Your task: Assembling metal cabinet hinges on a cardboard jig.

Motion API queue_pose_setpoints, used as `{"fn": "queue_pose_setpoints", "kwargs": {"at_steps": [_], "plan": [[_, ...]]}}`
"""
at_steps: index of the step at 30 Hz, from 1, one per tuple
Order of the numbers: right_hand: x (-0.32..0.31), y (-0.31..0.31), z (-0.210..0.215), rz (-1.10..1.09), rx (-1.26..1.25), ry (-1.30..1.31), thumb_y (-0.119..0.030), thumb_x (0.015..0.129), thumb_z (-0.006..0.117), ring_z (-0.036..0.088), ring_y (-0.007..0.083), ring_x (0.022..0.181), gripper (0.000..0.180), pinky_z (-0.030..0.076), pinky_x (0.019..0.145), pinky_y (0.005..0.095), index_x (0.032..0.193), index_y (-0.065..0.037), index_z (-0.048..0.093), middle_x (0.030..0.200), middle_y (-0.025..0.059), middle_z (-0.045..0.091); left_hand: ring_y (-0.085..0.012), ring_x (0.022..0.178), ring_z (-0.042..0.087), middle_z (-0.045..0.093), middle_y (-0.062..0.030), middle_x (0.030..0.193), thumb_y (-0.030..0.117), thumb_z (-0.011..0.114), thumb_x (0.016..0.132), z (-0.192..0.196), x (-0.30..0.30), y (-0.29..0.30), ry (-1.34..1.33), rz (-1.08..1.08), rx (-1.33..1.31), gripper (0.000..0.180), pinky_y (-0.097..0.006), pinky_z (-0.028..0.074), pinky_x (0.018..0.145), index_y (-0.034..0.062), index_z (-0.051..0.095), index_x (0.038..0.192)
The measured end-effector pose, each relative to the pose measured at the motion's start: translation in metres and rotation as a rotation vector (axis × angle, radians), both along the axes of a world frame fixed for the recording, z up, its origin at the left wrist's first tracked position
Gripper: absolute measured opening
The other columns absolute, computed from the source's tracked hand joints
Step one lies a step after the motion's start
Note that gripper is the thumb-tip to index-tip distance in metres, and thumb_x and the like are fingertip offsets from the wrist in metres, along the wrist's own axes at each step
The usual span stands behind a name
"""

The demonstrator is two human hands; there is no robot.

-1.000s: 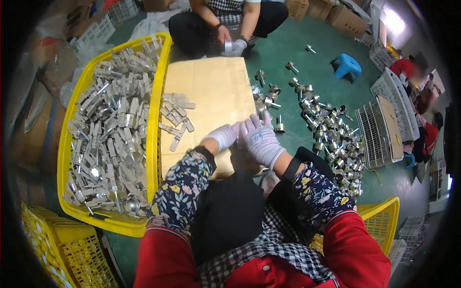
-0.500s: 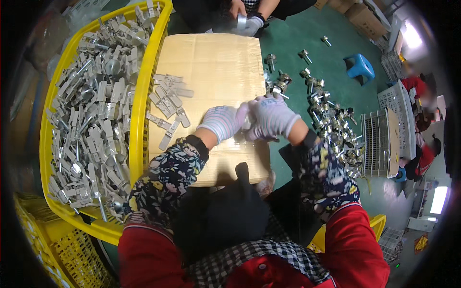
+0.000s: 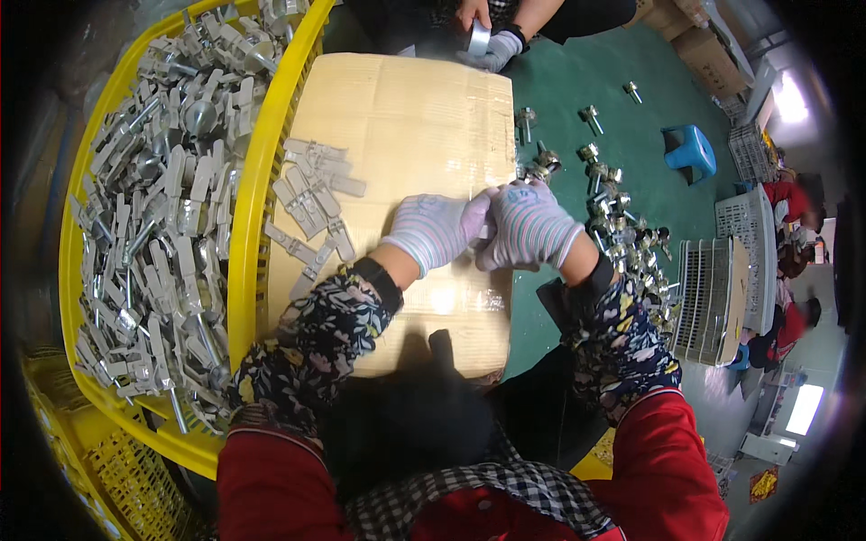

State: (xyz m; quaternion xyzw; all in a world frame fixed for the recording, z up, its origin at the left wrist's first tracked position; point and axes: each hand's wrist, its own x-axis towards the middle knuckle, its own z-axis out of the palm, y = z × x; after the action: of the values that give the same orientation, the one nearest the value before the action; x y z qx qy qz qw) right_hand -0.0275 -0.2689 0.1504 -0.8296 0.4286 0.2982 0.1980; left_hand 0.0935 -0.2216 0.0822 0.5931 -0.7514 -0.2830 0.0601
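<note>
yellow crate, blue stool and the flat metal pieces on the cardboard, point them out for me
yellow crate (image 3: 242,261), head view, on its right-hand rim.
blue stool (image 3: 690,149), head view, on the seat top.
flat metal pieces (image 3: 311,203), head view, on a piece in the middle of the loose pile.

I sit in a workshop: a yellow plastic crate (image 3: 244,225) of grey metal parts (image 3: 153,225), more fittings (image 3: 622,225) on the green floor (image 3: 622,135).

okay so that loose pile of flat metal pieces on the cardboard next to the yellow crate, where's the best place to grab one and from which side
Probably from above, with the left hand, which is nearest. The flat metal pieces lie flat and overlapping on the cardboard, so pinch one on the pile's edge across its narrow width, by the long edges. The yellow crate walls off the left.
</note>
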Motion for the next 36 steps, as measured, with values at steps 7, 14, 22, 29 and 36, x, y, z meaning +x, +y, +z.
{"fn": "queue_pose_setpoints", "kwargs": {"at_steps": [7, 14, 22, 29, 36], "plan": [[0.003, 0.005, -0.040, 0.132, -0.705, -0.037, -0.040, 0.061, 0.072, 0.047, 0.0261, 0.112, 0.076, 0.020, 0.104, 0.0478, 0.119, -0.004, 0.038, 0.114, 0.0126, 0.053, -0.0333, 0.079, 0.060, 0.062, -0.0203, 0.089, 0.029, 0.032, 0.089, -0.031, 0.012, -0.067, 0.331, 0.108, 0.357, 0.035, -0.042, 0.046, 0.073, 0.0065, 0.053, 0.104], [0.010, -0.055, -0.014, 0.109, -0.180, -0.019, -0.035, 0.051, 0.071, 0.058, 0.0321, 0.090, 0.057, 0.036, 0.090, 0.0423, 0.095, -0.002, 0.058, 0.083, 0.0155, 0.062, -0.0339, 0.075, 0.061, 0.063, -0.0152, 0.079, 0.028, 0.039, 0.084, -0.019, 0.001, -0.039, -0.031, 0.140, -0.317, 0.028, -0.043, 0.048, 0.068, 0.0072, 0.055, 0.092], [0.016, -0.054, -0.039, 0.177, -0.858, -0.130, -0.034, 0.067, 0.068, 0.049, 0.0264, 0.109, 0.057, 0.023, 0.100, 0.0530, 0.111, -0.003, 0.050, 0.102, 0.0132, 0.058, -0.0355, 0.094, 0.057, 0.062, -0.0190, 0.097, 0.036, 0.020, 0.092, -0.027, 0.026, -0.124, 0.298, 0.211, 0.215, 0.050, -0.042, 0.042, 0.084, 0.0040, 0.057, 0.104], [0.029, -0.099, -0.009, 0.088, -0.384, 0.022, -0.040, 0.060, 0.070, 0.056, 0.0293, 0.103, 0.060, 0.030, 0.096, 0.0520, 0.106, -0.003, 0.058, 0.105, 0.0154, 0.061, -0.0375, 0.091, 0.057, 0.062, -0.0193, 0.094, 0.033, 0.019, 0.091, -0.013, 0.016, -0.112, 0.032, 0.195, -0.065, 0.042, -0.044, 0.044, 0.080, 0.0041, 0.046, 0.106], [0.014, -0.058, -0.008, 0.073, -0.209, 0.018, -0.037, 0.050, 0.071, 0.062, 0.0274, 0.085, 0.046, 0.036, 0.088, 0.0408, 0.087, -0.010, 0.065, 0.078, 0.0113, 0.065, -0.0355, 0.074, 0.061, 0.063, -0.0175, 0.082, 0.023, 0.032, 0.089, -0.019, 0.009, -0.064, -0.144, -0.013, -0.179, 0.029, -0.044, 0.048, 0.068, 0.0020, 0.047, 0.101]]}}
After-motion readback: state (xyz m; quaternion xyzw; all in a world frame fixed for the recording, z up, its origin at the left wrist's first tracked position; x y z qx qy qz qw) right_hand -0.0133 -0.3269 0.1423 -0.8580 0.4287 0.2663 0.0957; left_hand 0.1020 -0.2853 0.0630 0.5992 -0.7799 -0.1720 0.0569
